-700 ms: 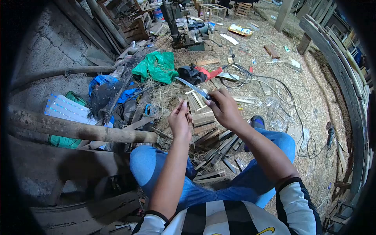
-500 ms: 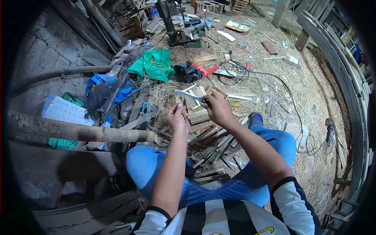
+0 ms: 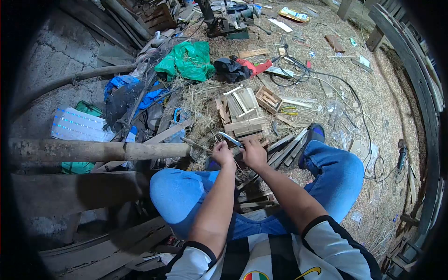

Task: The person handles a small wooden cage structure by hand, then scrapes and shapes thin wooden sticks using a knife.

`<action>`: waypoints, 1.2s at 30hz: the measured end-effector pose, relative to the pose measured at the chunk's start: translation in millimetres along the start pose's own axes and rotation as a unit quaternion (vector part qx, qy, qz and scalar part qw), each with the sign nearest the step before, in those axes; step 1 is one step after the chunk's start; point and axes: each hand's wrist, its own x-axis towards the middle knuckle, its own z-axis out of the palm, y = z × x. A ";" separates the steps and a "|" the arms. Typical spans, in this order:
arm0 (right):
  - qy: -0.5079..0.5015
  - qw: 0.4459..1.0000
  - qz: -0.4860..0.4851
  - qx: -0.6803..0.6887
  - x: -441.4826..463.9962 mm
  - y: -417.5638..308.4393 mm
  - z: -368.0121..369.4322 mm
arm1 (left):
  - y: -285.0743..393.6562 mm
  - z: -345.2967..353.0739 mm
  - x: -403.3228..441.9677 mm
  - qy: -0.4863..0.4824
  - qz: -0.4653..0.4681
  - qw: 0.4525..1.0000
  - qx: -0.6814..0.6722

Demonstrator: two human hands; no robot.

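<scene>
My right hand [image 3: 253,154] is wrapped around the dark handle of a knife [image 3: 228,138], its pale blade pointing up and left. Just left of it, my left hand [image 3: 224,155] is closed in a pinch on a thin wooden strip [image 3: 238,165], mostly hidden by the fingers. The blade passes just above the left fingers; whether it touches the strip I cannot tell. Beyond the hands stands a small slatted wooden crate [image 3: 242,112], with a smaller wooden box [image 3: 268,99] at its right. Several wood offcuts [image 3: 291,147] lie between my legs.
Pliers with yellow handles [image 3: 289,111] lie by the small box. Farther off are a red power tool [image 3: 254,66], a green plastic bag [image 3: 186,60] and a coiled black cable [image 3: 291,70]. A thick wooden pole [image 3: 98,151] juts in from the left. An angle grinder [image 3: 401,156] lies at right.
Both hands have come lower and closer together, and the knife has come down with the right hand. The crate and small box, partly covered before, now show more fully. The view has shifted slightly.
</scene>
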 end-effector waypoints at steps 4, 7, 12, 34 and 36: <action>-0.038 0.998 -0.020 -0.050 2.5 -0.1 3.0 | -23.4 -1.3 15.0 -0.003 0.025 0.999 0.021; -0.010 0.994 -0.034 -0.106 12.8 6.2 15.3 | -19.3 2.9 8.9 0.004 0.002 0.999 0.042; 0.000 0.982 -0.109 -0.154 25.6 21.7 18.6 | -21.6 6.1 10.7 0.005 -0.015 0.999 0.051; -0.026 0.988 0.021 0.151 25.5 5.5 -13.3 | 28.1 38.6 -18.5 -0.102 0.048 0.992 -0.064; -0.006 0.991 0.028 0.131 31.2 7.5 -15.5 | 40.9 47.7 -27.1 -0.110 0.076 0.991 -0.027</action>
